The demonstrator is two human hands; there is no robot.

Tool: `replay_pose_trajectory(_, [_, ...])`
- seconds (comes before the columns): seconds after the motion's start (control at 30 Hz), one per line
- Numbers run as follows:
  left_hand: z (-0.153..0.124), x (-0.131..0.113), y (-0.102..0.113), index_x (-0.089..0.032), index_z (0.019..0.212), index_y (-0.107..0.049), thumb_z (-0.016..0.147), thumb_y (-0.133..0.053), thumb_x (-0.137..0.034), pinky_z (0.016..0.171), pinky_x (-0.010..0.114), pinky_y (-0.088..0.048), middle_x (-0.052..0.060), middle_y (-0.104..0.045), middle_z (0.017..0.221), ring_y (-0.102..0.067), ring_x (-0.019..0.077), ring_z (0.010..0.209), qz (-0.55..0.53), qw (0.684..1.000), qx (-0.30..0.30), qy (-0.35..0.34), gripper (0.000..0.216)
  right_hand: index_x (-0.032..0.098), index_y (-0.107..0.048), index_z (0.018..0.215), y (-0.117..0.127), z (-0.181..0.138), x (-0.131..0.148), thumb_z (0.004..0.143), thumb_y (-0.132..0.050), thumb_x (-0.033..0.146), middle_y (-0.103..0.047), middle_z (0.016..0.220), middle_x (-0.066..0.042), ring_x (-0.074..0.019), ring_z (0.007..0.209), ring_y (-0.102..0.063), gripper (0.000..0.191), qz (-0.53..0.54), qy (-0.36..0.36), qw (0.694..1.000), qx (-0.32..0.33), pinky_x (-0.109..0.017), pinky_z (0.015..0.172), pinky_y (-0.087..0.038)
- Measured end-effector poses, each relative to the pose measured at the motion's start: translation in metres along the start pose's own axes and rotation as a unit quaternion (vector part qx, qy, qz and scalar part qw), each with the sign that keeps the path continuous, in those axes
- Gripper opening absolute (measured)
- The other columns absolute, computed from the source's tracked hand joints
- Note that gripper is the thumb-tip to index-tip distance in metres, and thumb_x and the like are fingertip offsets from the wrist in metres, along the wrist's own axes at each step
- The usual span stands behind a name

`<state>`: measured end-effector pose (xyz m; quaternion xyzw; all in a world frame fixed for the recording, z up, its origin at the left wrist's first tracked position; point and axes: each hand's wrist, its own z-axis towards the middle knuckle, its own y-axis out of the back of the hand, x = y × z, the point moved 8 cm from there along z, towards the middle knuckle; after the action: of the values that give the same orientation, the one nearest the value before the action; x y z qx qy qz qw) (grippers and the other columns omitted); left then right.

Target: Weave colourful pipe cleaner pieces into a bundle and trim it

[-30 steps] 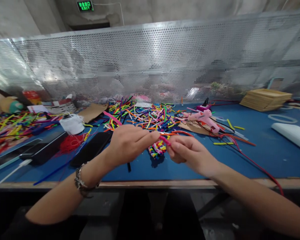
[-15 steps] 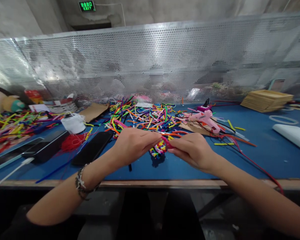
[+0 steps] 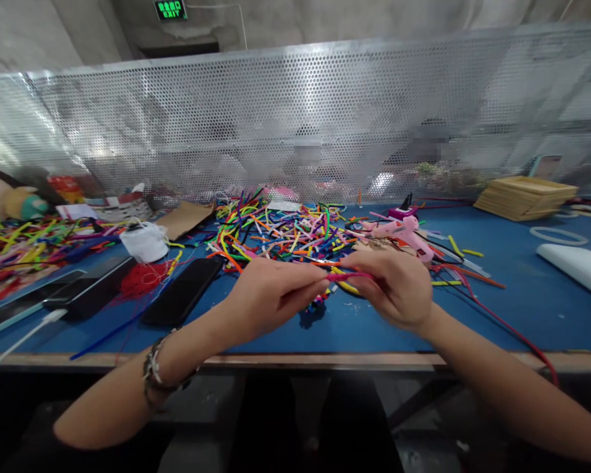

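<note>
A magenta pipe cleaner (image 3: 340, 277) stretches between my two hands just above the table. My left hand (image 3: 263, 295) is closed on one end of it, thumb and fingers pressed together. My right hand (image 3: 396, 286) pinches the other part, with its fingertips curled over the strand. Below and behind my left fingertips, a small multicoloured bundle (image 3: 319, 302) shows only in part; the hand covers most of it. Past my hands lies a heap of mixed pipe cleaners (image 3: 285, 230).
A pink glue gun (image 3: 398, 231) lies behind my right hand. Left of my left hand is a black phone (image 3: 183, 292), near red thread (image 3: 140, 280) and a white bundle (image 3: 144, 242). Wooden trays (image 3: 526, 197) and a white box (image 3: 576, 268) are at the right. A perforated metal screen (image 3: 295, 118) rises behind.
My right hand has shifted outward and slightly up, so my fingertips are farther apart and more of the magenta pipe cleaner shows. My left hand now hides more of the multicoloured bundle.
</note>
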<state>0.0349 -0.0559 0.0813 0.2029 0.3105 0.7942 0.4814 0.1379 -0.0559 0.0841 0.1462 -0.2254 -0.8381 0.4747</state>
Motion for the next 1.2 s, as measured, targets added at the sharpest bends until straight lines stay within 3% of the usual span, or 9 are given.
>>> replay_pose_trajectory(0.17, [0.0, 0.012, -0.012, -0.012, 0.063, -0.058, 0.084, -0.042, -0.021, 0.041, 0.013, -0.03, -0.005, -0.048, 0.047, -0.039, 0.0038, 0.042, -0.179, 0.973, 0.085, 0.122, 0.028, 0.021, -0.051, 0.086, 0.008, -0.007, 0.021, 0.082, -0.048, 0.019, -0.055, 0.049, 0.004, -0.0092, 0.041, -0.043, 0.006, -0.154, 0.193, 0.967, -0.061, -0.024, 0.043, -0.03])
replay_pose_trajectory(0.47, [0.0, 0.01, -0.007, -0.012, 0.063, -0.058, 0.082, -0.044, -0.016, 0.043, 0.011, -0.031, -0.006, -0.049, 0.048, -0.039, 0.0026, 0.043, -0.156, 0.98, 0.072, 0.102, 0.023, 0.024, -0.055, 0.089, 0.002, -0.009, 0.024, 0.084, -0.043, 0.015, -0.055, 0.048, 0.005, -0.0088, 0.041, -0.044, 0.016, -0.243, 0.213, 0.946, -0.04, -0.026, 0.045, -0.029])
replay_pose_trajectory(0.63, [0.002, 0.001, 0.001, -0.012, 0.062, -0.058, 0.086, -0.042, -0.022, 0.041, 0.011, -0.03, -0.006, -0.05, 0.046, -0.04, 0.0022, 0.04, -0.036, 0.998, 0.035, 0.025, 0.03, 0.02, -0.056, 0.078, 0.0, -0.008, 0.02, 0.082, -0.047, 0.014, -0.059, 0.054, 0.002, -0.0085, 0.045, -0.047, 0.011, -0.198, 0.157, 0.967, -0.034, -0.025, 0.046, -0.029])
replay_pose_trajectory(0.77, [0.002, 0.001, 0.006, -0.014, 0.072, -0.061, 0.088, -0.038, -0.026, 0.046, 0.014, -0.034, -0.003, -0.063, 0.058, -0.052, 0.004, 0.048, 0.078, 0.997, -0.003, -0.01, 0.03, 0.017, -0.05, 0.071, -0.016, -0.004, -0.004, 0.084, -0.041, 0.018, -0.046, 0.05, 0.004, -0.0063, 0.043, -0.039, 0.016, 0.039, -0.051, 0.996, 0.069, -0.02, 0.043, -0.028])
replay_pose_trajectory(0.83, [0.002, -0.001, 0.008, -0.016, 0.075, -0.061, 0.088, -0.037, -0.026, 0.046, 0.017, -0.033, -0.003, -0.065, 0.06, -0.054, 0.0056, 0.049, 0.153, 0.987, -0.031, -0.036, 0.029, 0.017, -0.043, 0.064, -0.033, -0.011, -0.013, 0.085, -0.037, 0.022, -0.038, 0.052, 0.005, -0.0052, 0.043, -0.033, 0.022, 0.244, -0.191, 0.943, 0.125, -0.018, 0.04, -0.026])
replay_pose_trajectory(0.9, [0.001, -0.008, 0.01, -0.017, 0.074, -0.061, 0.087, -0.039, -0.022, 0.043, 0.02, -0.028, -0.004, -0.061, 0.052, -0.05, 0.0066, 0.044, 0.235, 0.966, -0.059, -0.086, 0.026, 0.019, -0.036, 0.061, -0.047, -0.018, -0.012, 0.086, -0.034, 0.028, -0.027, 0.048, 0.008, -0.0052, 0.039, -0.023, 0.026, 0.444, -0.288, 0.837, 0.138, -0.018, 0.036, -0.022])
replay_pose_trajectory(1.0, [0.0, -0.017, 0.012, -0.017, 0.073, -0.06, 0.084, -0.043, -0.015, 0.042, 0.022, -0.025, -0.005, -0.053, 0.044, -0.044, 0.007, 0.04, 0.307, 0.935, -0.093, -0.15, 0.021, 0.021, -0.032, 0.064, -0.056, -0.022, 0.001, 0.088, -0.028, 0.032, -0.012, 0.044, 0.011, -0.0061, 0.035, -0.011, 0.027, 0.598, -0.332, 0.716, 0.14, -0.018, 0.032, -0.018])
replay_pose_trajectory(1.07, [0.003, -0.015, 0.014, -0.016, 0.073, -0.06, 0.085, -0.042, -0.017, 0.043, 0.021, -0.027, -0.005, -0.054, 0.045, -0.044, 0.0065, 0.041, 0.277, 0.945, -0.092, -0.147, 0.022, 0.021, -0.034, 0.066, -0.051, -0.02, 0.002, 0.089, -0.026, 0.031, -0.015, 0.045, 0.011, -0.0064, 0.035, -0.015, 0.026, 0.566, -0.315, 0.749, 0.138, -0.018, 0.033, -0.02])
replay_pose_trajectory(1.2, [0.012, 0.004, 0.011, -0.014, 0.069, -0.06, 0.086, -0.039, -0.022, 0.043, 0.014, -0.03, -0.005, -0.055, 0.05, -0.043, 0.0039, 0.042, 0.073, 0.996, 0.01, -0.048, 0.028, 0.017, -0.046, 0.072, -0.021, -0.006, 0.002, 0.086, -0.039, 0.026, -0.043, 0.052, 0.005, -0.0062, 0.044, -0.036, 0.018, 0.186, -0.127, 0.97, 0.095, -0.019, 0.041, -0.026])
